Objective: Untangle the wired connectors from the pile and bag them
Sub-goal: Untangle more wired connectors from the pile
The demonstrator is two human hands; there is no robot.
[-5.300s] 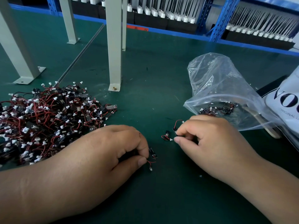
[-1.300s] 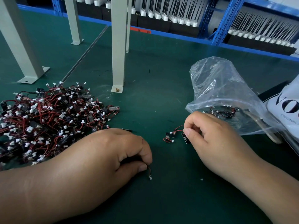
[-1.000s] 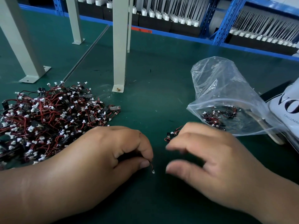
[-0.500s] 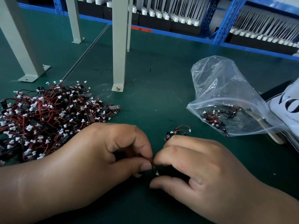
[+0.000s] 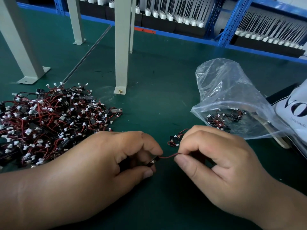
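A tangled pile of wired connectors (image 5: 49,123), red and black wires with white plugs, lies on the green mat at the left. My left hand (image 5: 106,163) pinches the black end of one wired connector (image 5: 167,156). My right hand (image 5: 216,161) grips the other end of its red wire, which stretches between the two hands. A few loose connectors (image 5: 175,141) lie just beyond my right knuckles. A clear plastic bag (image 5: 232,100) stands open on the right with several connectors inside.
Grey metal posts (image 5: 121,47) rise from the green mat (image 5: 157,83) behind the pile. A white printed bag (image 5: 297,110) and a wooden-handled tool (image 5: 280,141) lie at the right edge. Blue shelving (image 5: 230,22) holds rows of parts at the back.
My right hand came across from the loose connectors to my left hand, took the wire end and pulled it right, so the red wire now stretches between both hands.
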